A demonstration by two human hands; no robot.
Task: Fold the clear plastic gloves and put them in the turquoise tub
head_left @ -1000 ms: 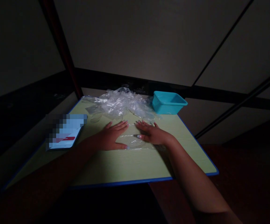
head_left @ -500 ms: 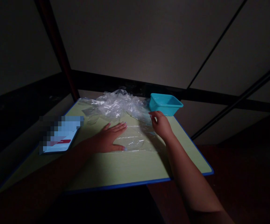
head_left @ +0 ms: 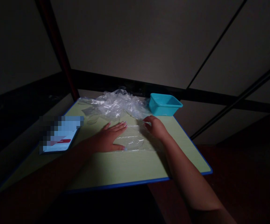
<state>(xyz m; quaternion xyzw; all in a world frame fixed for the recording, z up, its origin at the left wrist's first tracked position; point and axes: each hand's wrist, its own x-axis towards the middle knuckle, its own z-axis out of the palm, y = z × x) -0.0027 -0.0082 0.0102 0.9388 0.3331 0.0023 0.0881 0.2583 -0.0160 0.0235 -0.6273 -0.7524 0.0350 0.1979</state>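
Observation:
A clear plastic bag (head_left: 135, 142) lies spread on the table in front of me, creased and shiny. My left hand (head_left: 108, 138) rests flat on its left part, fingers stretched and thumb apart. At the bag's far right side, my right hand (head_left: 155, 127) is closed in a pinch on what looks like the thin plastic; the fingertips partly hide it. Just beyond both hands, a crumpled heap of clear plastic bags (head_left: 118, 105) covers the back of the table.
A turquoise plastic basket (head_left: 164, 105) stands at the back right corner. On the left, a phone or tablet (head_left: 62, 141) with a lit screen leans, partly blurred out. The pale table (head_left: 116, 171) has a blue edge, and a panelled wall (head_left: 130, 43) rises behind it.
My right hand has moved slightly left and down toward the table, away from the basket. The left hand stays flat on the bag.

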